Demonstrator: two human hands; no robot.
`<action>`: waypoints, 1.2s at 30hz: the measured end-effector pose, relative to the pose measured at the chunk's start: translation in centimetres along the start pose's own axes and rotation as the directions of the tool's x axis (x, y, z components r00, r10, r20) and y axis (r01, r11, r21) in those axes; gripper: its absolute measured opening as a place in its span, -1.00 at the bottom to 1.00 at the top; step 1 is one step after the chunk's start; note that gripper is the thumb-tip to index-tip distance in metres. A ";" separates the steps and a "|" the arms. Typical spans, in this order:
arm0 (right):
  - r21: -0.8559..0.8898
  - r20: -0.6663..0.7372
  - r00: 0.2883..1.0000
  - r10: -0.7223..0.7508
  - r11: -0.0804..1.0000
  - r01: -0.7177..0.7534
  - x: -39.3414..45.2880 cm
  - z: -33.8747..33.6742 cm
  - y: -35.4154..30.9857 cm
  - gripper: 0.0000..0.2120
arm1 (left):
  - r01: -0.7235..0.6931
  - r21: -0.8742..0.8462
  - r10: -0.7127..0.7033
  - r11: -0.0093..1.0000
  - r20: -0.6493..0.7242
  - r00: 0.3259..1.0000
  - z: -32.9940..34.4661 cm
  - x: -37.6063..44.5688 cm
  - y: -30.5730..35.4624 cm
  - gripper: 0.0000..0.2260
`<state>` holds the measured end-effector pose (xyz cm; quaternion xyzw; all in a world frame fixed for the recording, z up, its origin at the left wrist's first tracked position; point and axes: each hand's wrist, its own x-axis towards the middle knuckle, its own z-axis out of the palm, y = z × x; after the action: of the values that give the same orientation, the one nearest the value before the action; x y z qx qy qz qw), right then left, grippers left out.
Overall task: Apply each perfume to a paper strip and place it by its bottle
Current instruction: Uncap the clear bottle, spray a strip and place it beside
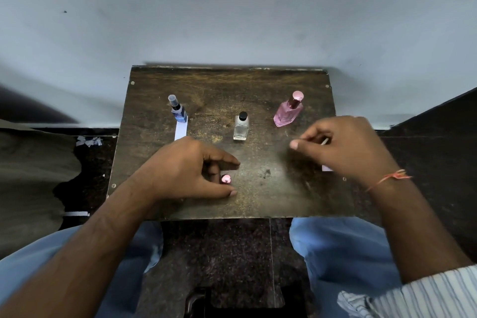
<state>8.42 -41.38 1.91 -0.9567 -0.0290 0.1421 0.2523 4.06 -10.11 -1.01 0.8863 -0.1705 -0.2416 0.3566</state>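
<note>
Three bottles stand in a row on the small dark wooden table (284, 196): a blue spray bottle (178, 110) at the left, a clear bottle with a black cap (241, 128) in the middle, and a pink bottle (288, 112) at the right. A white paper strip (180, 131) lies just in front of the blue bottle. My left hand (188, 169) rests on the table with its thumb and fingers curled around a small pink-topped cap (226, 178). My right hand (346, 147), slightly blurred, hovers in front of the pink bottle and pinches another paper strip (324, 141); most of that strip is hidden.
A pale wall rises right behind the table. Torn paper scraps (89, 141) and a loose strip (76, 213) lie on the dark floor to the left, beside a grey cloth (31, 175). My knees in blue jeans sit under the table's near edge.
</note>
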 end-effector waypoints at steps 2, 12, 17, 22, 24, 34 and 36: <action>-0.005 -0.117 0.985 0.125 0.992 -0.127 0.2 -1.6 2.3 -0.69 | -0.007 -0.029 0.006 1.000 -0.033 0.999 -0.1 0.2 0.7 -0.57; -0.005 0.056 0.942 0.332 0.943 -0.332 1.1 -0.9 6.2 -0.34 | 0.042 -0.037 -0.041 0.998 0.023 0.999 -0.3 1.2 1.7 -0.71; 0.082 0.049 0.943 0.329 0.940 -0.332 1.8 -1.1 6.9 -0.64 | 0.018 -0.115 -0.021 0.993 -0.025 0.999 -0.5 1.2 1.3 -0.72; 0.171 -0.048 0.943 0.328 0.933 -0.316 2.2 -1.4 8.2 -0.71 | -0.041 -0.271 0.000 0.962 -0.147 0.989 -0.3 1.1 1.0 -0.77; 0.359 -0.056 0.953 0.297 0.897 -0.258 2.1 -1.6 7.7 -0.70 | -0.083 -0.318 0.018 0.945 -0.203 0.979 -0.4 1.1 0.8 -0.77; 0.830 0.122 0.985 -0.124 0.557 -0.032 0.5 -0.4 0.6 -0.65 | -0.180 -0.515 0.040 0.838 -0.271 0.962 -0.3 1.6 1.7 -0.83; 0.826 0.170 0.972 -0.164 0.561 -0.050 0.2 0.4 -0.3 -0.64 | -0.166 -0.537 0.036 0.827 -0.245 0.969 -0.3 1.7 2.0 -0.87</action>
<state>8.47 -40.91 1.72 -0.7030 -0.0189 0.2391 0.6695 5.31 -12.11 0.04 0.7562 -0.0989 -0.1598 0.6267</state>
